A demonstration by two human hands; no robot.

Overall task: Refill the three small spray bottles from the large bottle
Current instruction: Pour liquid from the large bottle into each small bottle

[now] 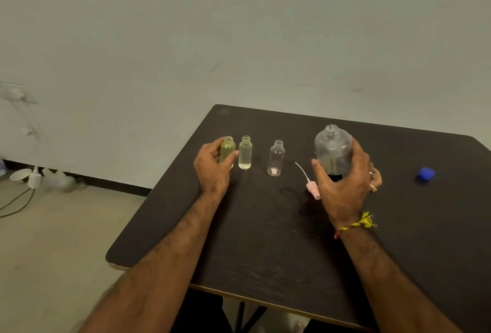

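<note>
The dark rectangular counter [265, 239] carries everything, and a spill across it is the main risk: the large clear plastic bottle [333, 150], uncapped and clamped in the right hand [342, 186], has a far wider mouth than the small necks, so a fast tilt would likely overshoot. It stands upright at the hand's 12 o'clock, with the thumb on its near side and the fingers wrapped round the far side.

The left hand [212, 167] holds the yellowish small bottle [227, 150] at its 1 o'clock; a loose hold could topple it into the clear filled small bottle [245, 153] just beside it. The nearly empty small bottle [276, 158] stands apart at 3 o'clock, unsteadied. The pink spray cap [312, 189] lies near the right thumb and could be knocked.
</note>
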